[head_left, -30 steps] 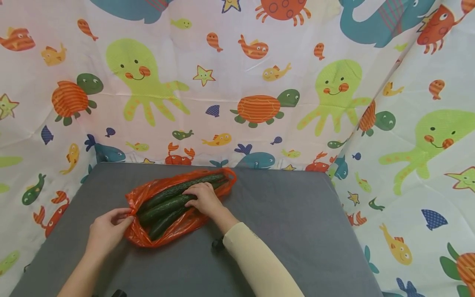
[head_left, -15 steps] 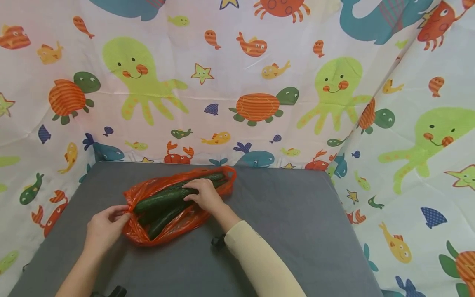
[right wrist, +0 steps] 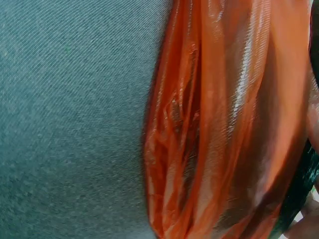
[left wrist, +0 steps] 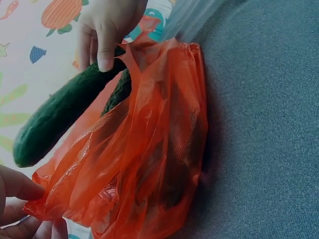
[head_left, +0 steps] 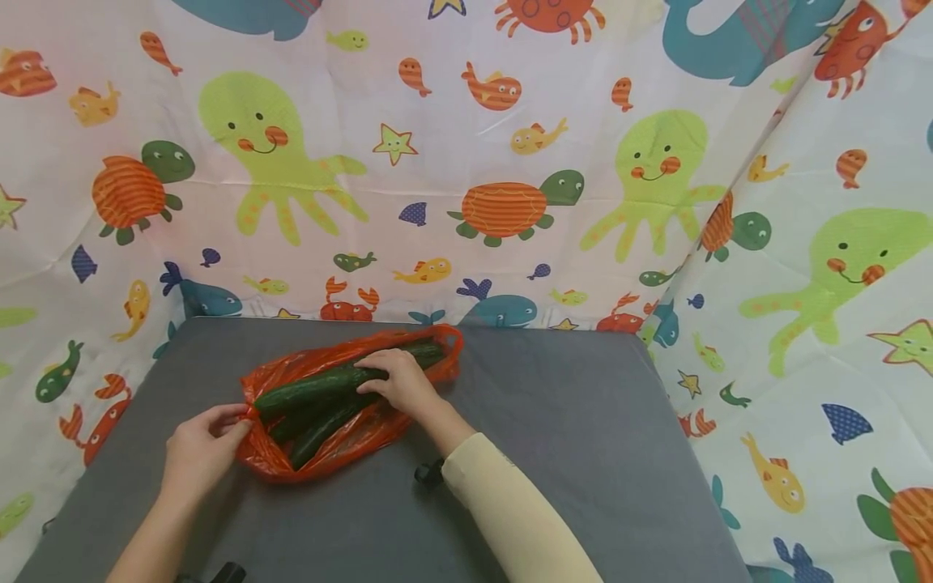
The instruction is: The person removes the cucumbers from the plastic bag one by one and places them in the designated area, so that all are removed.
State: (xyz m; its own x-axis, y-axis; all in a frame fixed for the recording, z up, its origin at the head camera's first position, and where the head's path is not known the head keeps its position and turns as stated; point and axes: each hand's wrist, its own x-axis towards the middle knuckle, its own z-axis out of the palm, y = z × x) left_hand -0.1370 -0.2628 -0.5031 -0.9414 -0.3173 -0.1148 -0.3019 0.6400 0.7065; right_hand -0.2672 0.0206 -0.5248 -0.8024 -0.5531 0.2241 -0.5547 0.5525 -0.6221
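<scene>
An orange-red plastic bag (head_left: 280, 368) lies open along its top with several dark green cucumbers (head_left: 321, 431) inside. My left hand (head_left: 198, 455) pinches the bag's left end between thumb and fingers. My right hand (head_left: 402, 385) grips one cucumber (head_left: 309, 389) around its right part, thumb on the near side. In the left wrist view this cucumber (left wrist: 60, 112) sticks up out of the bag at a slant, its free end above the left fingers. The right wrist view shows mainly the bag's side (right wrist: 224, 124), with a few fingertips at the right edge.
The bag rests on a grey cloth-covered table (head_left: 568, 437), left of its middle. A white curtain (head_left: 452, 105) printed with sea animals hangs behind the table and along both sides. Small black devices (head_left: 428, 474) show under the right forearm and by the left wrist.
The right hand has lifted one cucumber up and shifted it slightly left, over the others. The left hand keeps its pinch on the bag and has drifted slightly left.
</scene>
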